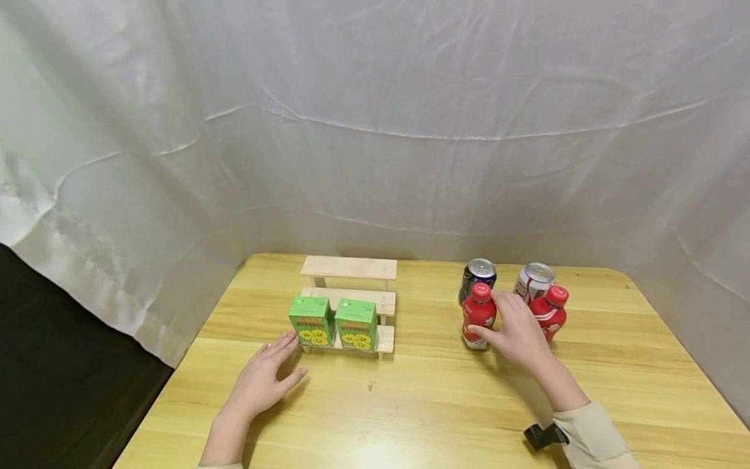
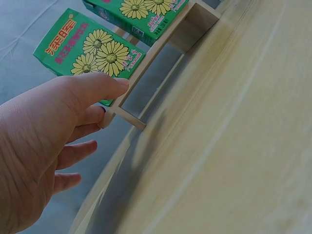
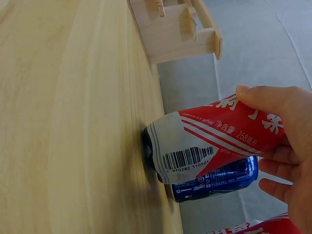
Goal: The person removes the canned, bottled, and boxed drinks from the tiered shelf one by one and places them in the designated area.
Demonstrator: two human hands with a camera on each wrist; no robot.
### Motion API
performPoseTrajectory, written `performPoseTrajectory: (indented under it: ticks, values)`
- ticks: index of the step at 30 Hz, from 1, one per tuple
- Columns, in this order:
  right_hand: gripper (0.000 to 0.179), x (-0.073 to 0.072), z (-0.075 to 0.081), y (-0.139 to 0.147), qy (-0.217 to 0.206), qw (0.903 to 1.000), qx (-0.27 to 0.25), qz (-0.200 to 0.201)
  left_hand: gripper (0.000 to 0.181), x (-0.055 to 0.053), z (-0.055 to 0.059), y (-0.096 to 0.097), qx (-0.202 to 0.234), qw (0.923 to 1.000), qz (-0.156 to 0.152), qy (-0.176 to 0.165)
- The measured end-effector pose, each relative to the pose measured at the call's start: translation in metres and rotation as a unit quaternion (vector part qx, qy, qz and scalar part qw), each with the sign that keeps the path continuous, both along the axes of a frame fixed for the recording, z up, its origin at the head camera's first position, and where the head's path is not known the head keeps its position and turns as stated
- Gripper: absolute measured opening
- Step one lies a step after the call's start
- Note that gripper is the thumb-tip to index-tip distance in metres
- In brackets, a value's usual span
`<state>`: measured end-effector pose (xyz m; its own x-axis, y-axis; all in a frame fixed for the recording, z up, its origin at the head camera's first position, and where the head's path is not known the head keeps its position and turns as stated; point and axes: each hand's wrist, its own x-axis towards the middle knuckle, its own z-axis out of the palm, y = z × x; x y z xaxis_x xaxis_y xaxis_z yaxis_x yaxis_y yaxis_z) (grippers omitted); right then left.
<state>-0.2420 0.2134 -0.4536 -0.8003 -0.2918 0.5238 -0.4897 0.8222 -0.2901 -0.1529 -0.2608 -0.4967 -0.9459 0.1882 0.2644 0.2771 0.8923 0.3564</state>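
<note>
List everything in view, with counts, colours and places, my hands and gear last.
Table: one, yellowish wood, below
Stand: one, pale wood, left half of the table
Cartons: two, green, on the stand's lowest step
Bottles: two, red and white, right of the stand, one held
Blue can: one, dark blue, behind the held bottle
White can: one, white and red, just behind the other bottle
Cloth backdrop: count unclear, pale grey, behind and beside the table
Black area: one, black, far left
Wrist device: one, black, right wrist
Sleeves: two, beige, bottom edge
Left hand: one, bare, beside the left carton
Right hand: one, bare, gripping the left bottle
</note>
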Motion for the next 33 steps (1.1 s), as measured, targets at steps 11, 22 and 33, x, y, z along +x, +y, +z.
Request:
performPoseTrajectory:
  ticks: [11, 22, 33]
  values:
    - [0.064, 0.001, 0.006, 0.002, -0.049, 0.9982, 0.028, -0.019, 0.065, 0.001, 0.000, -0.002, 0.001, 1.0000, -0.001, 0.000]
    - [0.062, 0.002, 0.009, 0.003, -0.049, 0.9986, 0.018, -0.010, 0.065, 0.001, -0.001, 0.000, 0.008, 1.0000, 0.002, 0.004]
    - [0.067, 0.002, 0.012, 0.005, -0.073, 0.9973, -0.001, -0.009, 0.064, 0.000, -0.001, 0.000, 0.006, 1.0000, 0.001, 0.003]
